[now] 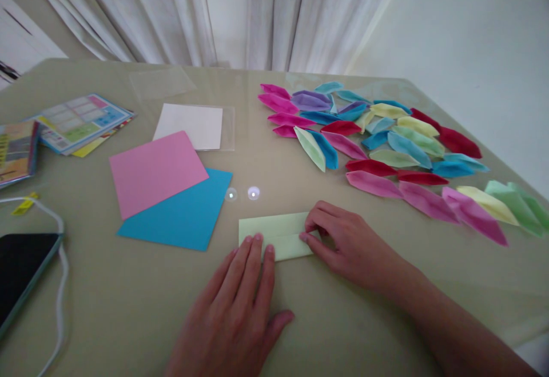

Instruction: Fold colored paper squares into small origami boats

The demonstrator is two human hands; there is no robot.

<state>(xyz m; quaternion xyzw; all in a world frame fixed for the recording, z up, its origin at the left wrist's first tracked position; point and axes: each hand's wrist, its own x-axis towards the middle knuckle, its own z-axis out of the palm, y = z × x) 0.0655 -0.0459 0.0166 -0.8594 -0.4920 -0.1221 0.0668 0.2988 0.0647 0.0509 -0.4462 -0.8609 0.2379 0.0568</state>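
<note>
A pale green sheet of paper (278,227), folded into a long strip with a crease along its middle, lies on the table in front of me. My left hand (240,297) rests flat on its left part, fingers stretched out and fingertips on the paper. At the strip's right end, my right hand (338,237) has its thumb and curled fingers pinched on the paper's edge. That end of the strip is partly hidden by the fingers. Left of the strip lie a pink paper sheet (156,171) and a blue paper sheet (184,217), overlapping.
Many folded paper pieces (377,137) in several colours spread over the right side. White sheets (193,125) lie behind the pink one. Printed cards (81,122), a booklet (15,151), a phone (21,274) and a white cable (62,285) are at the left.
</note>
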